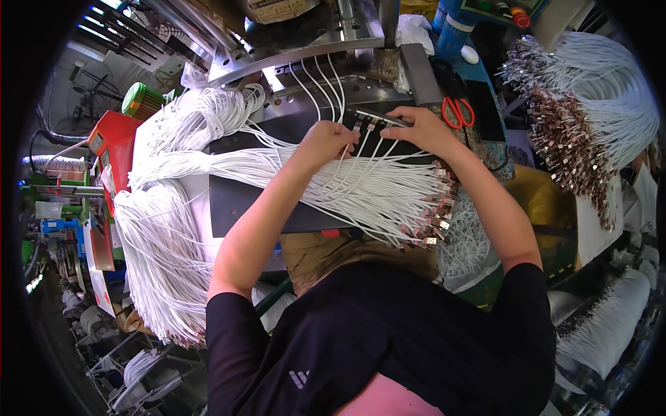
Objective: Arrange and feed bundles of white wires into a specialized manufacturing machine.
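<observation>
Above the near bundle, my left hand [326, 143] is closed in a pinch at a white cable, close to its connector end. To its right, my right hand [424, 129] has its thumb and fingers closed on the right end of a narrow dark metal bar [380, 116]. Several cable ends with metal plugs [371, 127] sit along this bar, their white cords running down toward me. Beneath both hands a thick bundle of white cables [374, 187] lies across a black board [239, 211]. Its metal USB-type plugs [431, 241] fan out at the right. My fingertips partly hide what they grip.
Beyond my hands stands a metal press [305, 41], with a few white cables [334, 87] running up to it. Red-handled scissors [458, 113] lie right. More cable bundles [156, 243] hang left; another bundle [610, 97] is far right. A bag of clear pieces [463, 239] sits near my right forearm.
</observation>
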Demonstrator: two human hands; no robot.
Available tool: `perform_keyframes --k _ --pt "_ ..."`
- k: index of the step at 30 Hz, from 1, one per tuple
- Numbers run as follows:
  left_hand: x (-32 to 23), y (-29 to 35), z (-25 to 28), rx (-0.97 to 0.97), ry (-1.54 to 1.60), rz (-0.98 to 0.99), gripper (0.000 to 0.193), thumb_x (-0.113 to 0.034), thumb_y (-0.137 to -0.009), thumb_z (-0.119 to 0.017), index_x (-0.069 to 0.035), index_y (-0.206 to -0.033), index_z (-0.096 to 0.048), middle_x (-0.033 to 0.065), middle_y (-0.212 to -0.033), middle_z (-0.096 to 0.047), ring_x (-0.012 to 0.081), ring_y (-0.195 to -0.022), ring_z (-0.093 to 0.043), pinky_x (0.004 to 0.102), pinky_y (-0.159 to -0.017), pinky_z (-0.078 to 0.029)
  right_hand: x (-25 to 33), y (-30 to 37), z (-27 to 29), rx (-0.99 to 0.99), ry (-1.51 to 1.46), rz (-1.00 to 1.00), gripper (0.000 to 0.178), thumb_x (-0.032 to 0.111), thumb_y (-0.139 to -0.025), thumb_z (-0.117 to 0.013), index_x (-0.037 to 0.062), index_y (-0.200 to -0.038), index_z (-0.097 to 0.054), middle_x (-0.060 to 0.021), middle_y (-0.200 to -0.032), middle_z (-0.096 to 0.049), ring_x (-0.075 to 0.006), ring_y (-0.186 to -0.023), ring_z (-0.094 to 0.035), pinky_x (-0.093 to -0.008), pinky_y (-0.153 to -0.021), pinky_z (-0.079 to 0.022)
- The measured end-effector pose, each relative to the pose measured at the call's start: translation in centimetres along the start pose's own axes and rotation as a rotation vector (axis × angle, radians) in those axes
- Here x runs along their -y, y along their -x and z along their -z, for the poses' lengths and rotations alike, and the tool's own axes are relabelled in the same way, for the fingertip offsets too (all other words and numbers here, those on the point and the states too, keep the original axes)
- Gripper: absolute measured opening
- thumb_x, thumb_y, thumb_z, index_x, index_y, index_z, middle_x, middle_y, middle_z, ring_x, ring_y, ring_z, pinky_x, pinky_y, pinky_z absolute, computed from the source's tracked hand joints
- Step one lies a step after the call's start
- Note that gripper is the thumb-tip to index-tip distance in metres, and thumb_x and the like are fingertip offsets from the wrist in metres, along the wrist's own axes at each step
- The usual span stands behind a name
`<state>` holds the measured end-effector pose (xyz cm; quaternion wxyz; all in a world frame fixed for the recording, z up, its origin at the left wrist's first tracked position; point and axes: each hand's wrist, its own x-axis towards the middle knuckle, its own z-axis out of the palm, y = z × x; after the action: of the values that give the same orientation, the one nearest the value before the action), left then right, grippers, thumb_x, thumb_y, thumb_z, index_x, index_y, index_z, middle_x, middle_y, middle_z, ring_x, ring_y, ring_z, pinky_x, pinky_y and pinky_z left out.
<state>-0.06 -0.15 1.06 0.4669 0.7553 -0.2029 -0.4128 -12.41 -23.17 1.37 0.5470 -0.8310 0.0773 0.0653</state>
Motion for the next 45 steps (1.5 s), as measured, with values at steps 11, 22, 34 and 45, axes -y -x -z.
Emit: perform_keyframes --k 11,22,34,45 --pt "-2.6 2.6 -0.6 -0.325 -0.958 -0.342 0.036 -0.037 -0.095 -0.064 -0.003 -0.09 -0.073 0.0146 -0.071 -0.069 0.0308 -0.064 -0.067 0.0393 -0.059 -0.051 2.0 0.5 -0.2 -0.056 0.151 -0.026 0.036 0.034 -0.084 -0.079 0.0077 -0.107 -0.072 -0.0063 -0.075 -0.066 -0.0191 -0.068 -0.062 -0.0336 -0.069 -0.048" --pt "-8.3 1.2 2.1 -0.406 -0.505 -0.408 0.045 -0.046 -0.095 -0.06 -0.004 -0.082 -0.069 0.0138 -0.077 -0.071 0.0329 -0.073 -0.07 0.0426 -0.063 -0.053 -0.4 -20.3 0.7 -0.737 0.616 0.658 0.028 0.027 -0.092 -0.066 0.0046 -0.108 -0.069 -0.0148 -0.103 -0.066 -0.0349 -0.1 -0.063 -0.0454 -0.088 -0.049" --pt "-3.5 -8.1 5.2 -0.741 -1.07 -0.359 0.035 -0.036 -0.095 -0.057 -0.006 -0.083 -0.07 0.0119 -0.086 -0.073 0.0334 -0.076 -0.071 0.0442 -0.065 -0.055 4.3 -22.6 1.9 -0.532 0.615 0.551 0.031 0.026 -0.097 -0.059 0.0034 -0.117 -0.066 -0.0185 -0.107 -0.068 -0.0325 -0.098 -0.064 -0.0441 -0.091 -0.05" --pt "-4.5 5.6 13.7 -0.684 -1.164 -1.115 0.015 -0.025 -0.086 -0.066 -0.01 -0.087 -0.062 0.0075 -0.087 -0.064 0.0299 -0.08 -0.064 0.0425 -0.069 -0.053 3.3 -22.6 2.1 -0.567 0.579 0.557 0.03 0.027 -0.094 -0.063 0.0044 -0.114 -0.066 -0.0183 -0.105 -0.066 -0.0335 -0.101 -0.063 -0.0435 -0.091 -0.049"
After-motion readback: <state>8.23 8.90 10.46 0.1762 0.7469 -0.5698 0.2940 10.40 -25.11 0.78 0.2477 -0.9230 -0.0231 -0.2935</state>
